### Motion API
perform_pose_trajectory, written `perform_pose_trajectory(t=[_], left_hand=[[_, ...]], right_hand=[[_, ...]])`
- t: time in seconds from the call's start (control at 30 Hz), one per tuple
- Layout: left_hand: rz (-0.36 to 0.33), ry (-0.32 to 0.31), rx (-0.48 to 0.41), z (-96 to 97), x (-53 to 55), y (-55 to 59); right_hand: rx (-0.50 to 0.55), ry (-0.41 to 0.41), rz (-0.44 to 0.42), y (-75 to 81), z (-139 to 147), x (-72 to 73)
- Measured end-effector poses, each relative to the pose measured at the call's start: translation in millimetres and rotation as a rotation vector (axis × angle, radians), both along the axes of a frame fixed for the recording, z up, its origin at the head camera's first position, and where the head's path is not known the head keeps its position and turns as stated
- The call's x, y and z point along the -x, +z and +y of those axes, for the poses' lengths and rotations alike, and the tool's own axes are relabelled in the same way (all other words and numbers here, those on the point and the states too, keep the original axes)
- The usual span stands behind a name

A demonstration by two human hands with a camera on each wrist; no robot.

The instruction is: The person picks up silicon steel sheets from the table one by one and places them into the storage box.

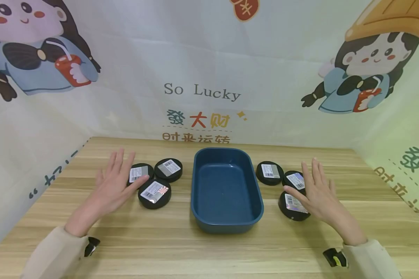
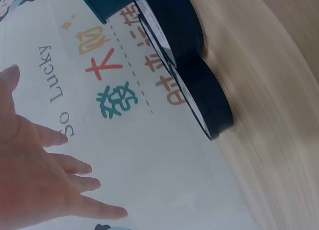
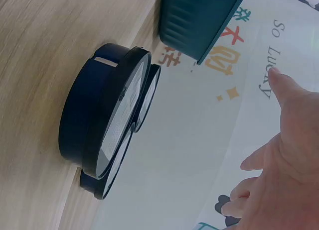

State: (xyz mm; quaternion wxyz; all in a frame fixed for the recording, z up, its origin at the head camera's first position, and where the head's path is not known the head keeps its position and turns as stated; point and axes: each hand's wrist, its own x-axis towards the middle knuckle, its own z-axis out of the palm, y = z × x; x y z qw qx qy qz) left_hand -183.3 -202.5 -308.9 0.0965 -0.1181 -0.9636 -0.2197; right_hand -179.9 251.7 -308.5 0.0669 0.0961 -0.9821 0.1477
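A deep blue rectangular bin (image 1: 227, 228) stands between my two hands. To its left lie three flat, round black containers with white barcode labels: a near one (image 1: 154, 193), a back one (image 1: 168, 169) and one partly covered by my left hand (image 1: 111, 186). That hand hovers with its fingers spread and holds nothing. Three similar containers lie right of the bin: a back one (image 1: 270, 173), a middle one (image 1: 295, 181) and a near one (image 1: 293, 207). My right hand (image 1: 319, 197) hangs over their right side, fingers extended and nothing in it. Both wrist views show the hands raised above the containers.
The wooden table (image 1: 153, 248) carries everything. A pale printed cloth (image 1: 202, 58) with cartoon figures and lettering rises behind it and along both sides. Light sleeves (image 1: 56, 255) with dark straps cover the forearms.
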Motion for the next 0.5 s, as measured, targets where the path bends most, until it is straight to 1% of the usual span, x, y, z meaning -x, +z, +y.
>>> perform_pose_trajectory(t=[0.1,0.23,0.37,0.5], left_hand=[[0.021,-0.021,-0.04,5.4,2.1,-2.1],[0.069,-0.07,-0.094,14.7,4.4,-3.7],[0.06,-0.096,-0.13,24.7,4.8,-2.6],[0.02,-0.086,-0.149,33.7,4.9,-4.3]], right_hand=[[0.001,0.014,0.006,0.8,-2,-0.4],[0.005,0.036,0.012,0.5,-4,-1.3],[0.022,0.047,0.001,-2.4,-7,-1.2],[0.024,0.048,-0.013,-8.6,-9,-1.5]])
